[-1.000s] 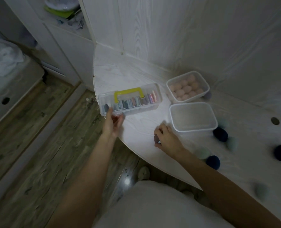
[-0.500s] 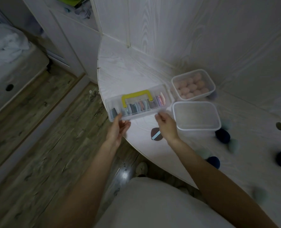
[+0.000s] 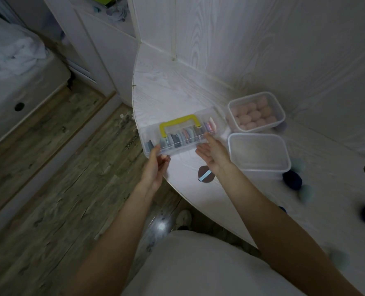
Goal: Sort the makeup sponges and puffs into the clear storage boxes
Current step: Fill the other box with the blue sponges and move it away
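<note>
While puff: since a second ago the right hand (image 3: pixel 212 153) has dropped the brown puff (image 3: pixel 205 177) by the desk's (image 3: pixel 166 97) near edge.
Right fingers: straight, touching the handled box (image 3: pixel 182 133).
Left hand (image 3: pixel 156 166): fingers pinching its corner — opening likely next.

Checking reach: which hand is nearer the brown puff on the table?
Right. The right hand is just above the brown puff, wrist beside it; the left hand sits farther left, at the yellow-handled box.
</note>
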A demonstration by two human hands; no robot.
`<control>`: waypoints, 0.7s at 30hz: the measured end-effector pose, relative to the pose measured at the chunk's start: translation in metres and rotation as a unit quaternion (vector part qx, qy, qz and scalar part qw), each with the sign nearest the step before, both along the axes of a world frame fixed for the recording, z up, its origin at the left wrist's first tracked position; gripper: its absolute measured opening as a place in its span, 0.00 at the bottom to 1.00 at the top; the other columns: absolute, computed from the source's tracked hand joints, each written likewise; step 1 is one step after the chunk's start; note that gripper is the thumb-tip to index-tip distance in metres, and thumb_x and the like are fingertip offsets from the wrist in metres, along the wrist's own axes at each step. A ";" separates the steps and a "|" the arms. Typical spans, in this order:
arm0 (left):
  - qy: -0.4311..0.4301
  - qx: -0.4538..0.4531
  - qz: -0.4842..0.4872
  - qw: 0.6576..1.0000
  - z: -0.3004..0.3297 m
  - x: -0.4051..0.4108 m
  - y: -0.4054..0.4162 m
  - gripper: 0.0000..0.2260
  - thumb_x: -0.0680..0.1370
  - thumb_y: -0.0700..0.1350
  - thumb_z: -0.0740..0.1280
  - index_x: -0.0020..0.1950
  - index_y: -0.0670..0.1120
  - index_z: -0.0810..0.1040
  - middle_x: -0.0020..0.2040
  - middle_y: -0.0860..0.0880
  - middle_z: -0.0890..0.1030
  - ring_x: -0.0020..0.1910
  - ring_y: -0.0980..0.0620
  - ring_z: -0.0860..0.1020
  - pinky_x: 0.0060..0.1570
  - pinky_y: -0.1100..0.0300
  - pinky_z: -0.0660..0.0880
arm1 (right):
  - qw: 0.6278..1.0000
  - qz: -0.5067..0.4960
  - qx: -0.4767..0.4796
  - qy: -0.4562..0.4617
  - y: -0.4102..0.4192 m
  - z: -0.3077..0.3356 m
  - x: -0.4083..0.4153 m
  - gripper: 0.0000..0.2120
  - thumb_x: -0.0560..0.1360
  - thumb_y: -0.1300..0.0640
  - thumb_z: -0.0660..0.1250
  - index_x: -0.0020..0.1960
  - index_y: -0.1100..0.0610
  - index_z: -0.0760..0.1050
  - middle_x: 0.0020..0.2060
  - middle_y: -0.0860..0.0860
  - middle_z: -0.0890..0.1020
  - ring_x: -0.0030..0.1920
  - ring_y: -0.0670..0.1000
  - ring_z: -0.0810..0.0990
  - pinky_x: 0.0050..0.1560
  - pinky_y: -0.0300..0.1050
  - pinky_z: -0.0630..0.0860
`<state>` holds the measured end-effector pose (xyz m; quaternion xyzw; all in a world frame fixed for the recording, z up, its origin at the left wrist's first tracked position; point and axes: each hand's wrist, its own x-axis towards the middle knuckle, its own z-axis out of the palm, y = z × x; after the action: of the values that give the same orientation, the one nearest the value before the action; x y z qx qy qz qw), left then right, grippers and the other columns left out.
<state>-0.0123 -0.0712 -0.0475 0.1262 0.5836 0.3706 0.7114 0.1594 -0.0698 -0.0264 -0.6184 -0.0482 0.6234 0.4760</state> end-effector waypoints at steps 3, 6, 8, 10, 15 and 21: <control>0.088 0.044 -0.155 0.983 0.020 -0.003 -0.009 0.30 0.71 0.68 0.57 0.48 0.41 0.79 0.44 0.44 0.84 0.47 0.47 0.82 0.53 0.54 0.78 | 0.999 0.006 -0.012 -0.037 0.001 0.005 0.001 0.18 0.77 0.51 0.65 0.63 0.59 0.70 0.61 0.57 0.74 0.63 0.55 0.74 0.63 0.48 0.73; 0.325 0.230 -0.183 0.899 0.036 -0.012 -0.023 0.20 0.75 0.61 0.60 0.37 0.46 0.76 0.34 0.51 0.81 0.35 0.53 0.78 0.39 0.57 0.74 | 0.996 0.033 -0.010 -0.079 -0.001 0.009 0.005 0.24 0.77 0.47 0.64 0.68 0.57 0.68 0.60 0.52 0.71 0.62 0.52 0.71 0.60 0.46 0.72; 0.519 0.385 -0.158 0.747 0.037 -0.024 -0.019 0.10 0.73 0.52 0.70 0.43 0.46 0.74 0.43 0.49 0.78 0.43 0.52 0.74 0.43 0.59 0.69 | 0.996 0.034 0.008 -0.083 -0.006 0.007 0.006 0.24 0.78 0.46 0.62 0.70 0.56 0.65 0.62 0.52 0.70 0.65 0.53 0.69 0.64 0.48 0.70; 0.586 0.429 -0.178 0.665 0.026 -0.035 -0.004 0.18 0.69 0.43 0.73 0.57 0.45 0.73 0.60 0.45 0.73 0.59 0.48 0.69 0.56 0.56 0.70 | 0.995 0.032 0.035 -0.090 -0.012 0.003 0.005 0.20 0.80 0.50 0.59 0.70 0.55 0.64 0.65 0.52 0.69 0.67 0.54 0.68 0.67 0.49 0.68; 0.526 0.452 -0.214 0.688 0.011 -0.050 0.020 0.14 0.73 0.39 0.71 0.57 0.45 0.79 0.60 0.46 0.79 0.60 0.47 0.75 0.59 0.47 0.74 | 0.925 0.208 0.077 -0.308 -0.042 -0.021 0.008 0.22 0.76 0.68 0.63 0.68 0.60 0.64 0.65 0.58 0.70 0.62 0.55 0.73 0.62 0.49 0.72; 0.449 0.459 -0.199 0.741 0.024 -0.054 0.027 0.13 0.75 0.42 0.69 0.59 0.47 0.79 0.61 0.49 0.79 0.59 0.54 0.76 0.60 0.57 0.74 | 0.599 0.463 0.043 -0.652 -0.065 -0.036 0.007 0.28 0.73 0.58 0.70 0.69 0.56 0.63 0.67 0.56 0.69 0.68 0.56 0.66 0.68 0.47 0.66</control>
<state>-0.0661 -0.0443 -0.0237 0.7022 0.5564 0.3441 0.2808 0.1661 -0.1348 -0.0621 -0.7336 -0.6528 0.1887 -0.0084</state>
